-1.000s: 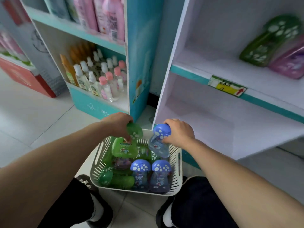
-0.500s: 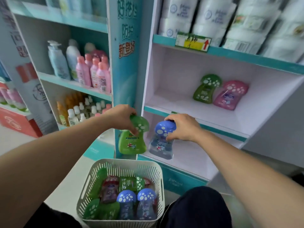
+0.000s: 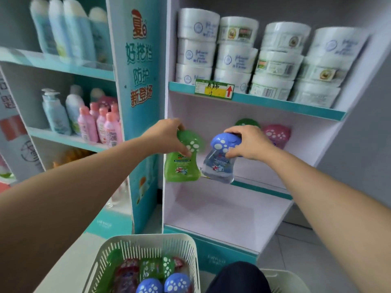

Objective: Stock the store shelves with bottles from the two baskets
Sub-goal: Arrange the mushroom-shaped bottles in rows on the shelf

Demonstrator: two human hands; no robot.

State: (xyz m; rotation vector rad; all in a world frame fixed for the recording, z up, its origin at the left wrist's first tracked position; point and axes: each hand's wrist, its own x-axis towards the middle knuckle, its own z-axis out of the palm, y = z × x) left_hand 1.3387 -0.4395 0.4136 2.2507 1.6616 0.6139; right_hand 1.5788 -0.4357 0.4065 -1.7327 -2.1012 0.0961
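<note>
Grip is closed on both sides: the left hand (image 3: 167, 134) curls over the spotted mushroom cap of the green bottle (image 3: 182, 168), and the right hand (image 3: 248, 142) pinches the blue bottle (image 3: 220, 166) by its blue spotted cap. Both bottles hang in the air side by side, nearly touching, in front of the white shelf unit (image 3: 222, 208), their bases about level with the teal front edge of the middle shelf (image 3: 264, 188). The blue bottle tilts, its base swung toward the green one. At the back of that compartment stand a second green bottle (image 3: 246, 122) and a pink bottle (image 3: 277, 134), both partly hidden behind the right hand. On the shelf above, white tubs (image 3: 237, 58) sit stacked three high, with a price tag (image 3: 213, 92) bearing a red arrow on the edge below them. On the floor, a white slatted basket (image 3: 148, 243) holds more green, reddish and blue-capped bottles lying down. The rim of a second basket (image 3: 283, 278) shows at the lower right beside a dark knee (image 3: 239, 275). The teal unit on the left carries small pink bottles (image 3: 105, 127)
</note>
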